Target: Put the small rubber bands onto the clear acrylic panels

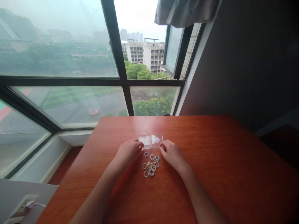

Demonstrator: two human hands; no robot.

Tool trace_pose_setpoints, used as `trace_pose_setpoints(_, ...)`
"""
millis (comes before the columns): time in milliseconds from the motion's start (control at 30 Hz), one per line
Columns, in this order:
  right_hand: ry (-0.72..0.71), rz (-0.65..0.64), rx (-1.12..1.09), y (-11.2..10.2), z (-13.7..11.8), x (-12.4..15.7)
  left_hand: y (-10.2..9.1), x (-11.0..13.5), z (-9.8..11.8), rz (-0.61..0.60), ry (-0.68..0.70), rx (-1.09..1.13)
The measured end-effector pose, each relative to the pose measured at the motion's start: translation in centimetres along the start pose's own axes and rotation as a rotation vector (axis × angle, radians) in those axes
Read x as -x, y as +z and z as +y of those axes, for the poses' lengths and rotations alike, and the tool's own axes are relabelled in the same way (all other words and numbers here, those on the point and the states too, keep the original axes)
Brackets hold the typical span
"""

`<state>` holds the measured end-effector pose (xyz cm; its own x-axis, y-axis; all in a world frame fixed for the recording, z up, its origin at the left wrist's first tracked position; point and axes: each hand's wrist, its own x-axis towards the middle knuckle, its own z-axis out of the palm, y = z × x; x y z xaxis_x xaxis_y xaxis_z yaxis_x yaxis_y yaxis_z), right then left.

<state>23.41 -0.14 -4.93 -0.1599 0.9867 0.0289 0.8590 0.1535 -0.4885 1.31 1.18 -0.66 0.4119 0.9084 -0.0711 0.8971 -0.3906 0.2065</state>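
Left hand [132, 148] and right hand [171, 151] are gripping opposite ends of clear case [149, 142], mid-frame (best kept flat, evenly steadied).

No letters, numbers, brands or signs can be read. White patches show on the open, clear, rectangular plastic case [149, 142] on the reddish-brown wooden counter [210, 161], but they are too small and too washed out by glare to tell print from reflection. Outside the window, the face of the small red-and-white rectangular structure [94, 112] is too blurred to show whether it bears any lettering.
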Motion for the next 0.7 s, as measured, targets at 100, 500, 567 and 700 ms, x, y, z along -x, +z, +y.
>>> trace_pose_setpoints(100,-0.043,-0.016,-0.015,0.0,0.5,-0.1,-0.1,0.1,0.0,-0.010,0.029,-0.005)
trace_pose_setpoints(500,-0.081,-0.060,-0.033,-1.4,0.4,0.3,-1.2,0.9,1.1,-0.054,0.011,-0.015)
trace_pose_setpoints(567,-0.089,-0.084,-0.067,-1.8,-0.1,0.6,-1.6,1.3,1.5,-0.070,0.023,0.001)
trace_pose_setpoints(700,-0.133,-0.223,-0.106,-2.2,-1.5,1.5,-2.0,2.4,2.7,-0.219,0.066,0.047)
